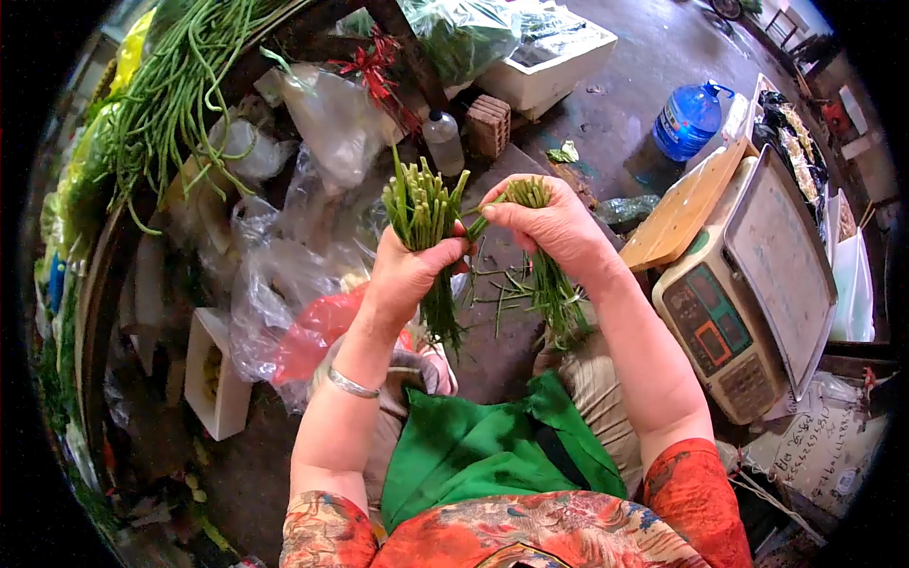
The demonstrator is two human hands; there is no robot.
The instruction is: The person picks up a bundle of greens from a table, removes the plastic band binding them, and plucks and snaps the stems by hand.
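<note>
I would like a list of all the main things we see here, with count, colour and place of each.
stem bunches: two, green, one in each hand
long beans: many, green, upper left
clear plastic bags: several, colourless, left
large box: one, white, top centre
small box: one, white, left
water jug: one, blue, upper right
wooden board: one, brown, beside scale
scale: one, beige-grey, right
apron: one, green, on lap
bracelet: one, silver, left wrist
left hand, right hand: bare, centre
</note>
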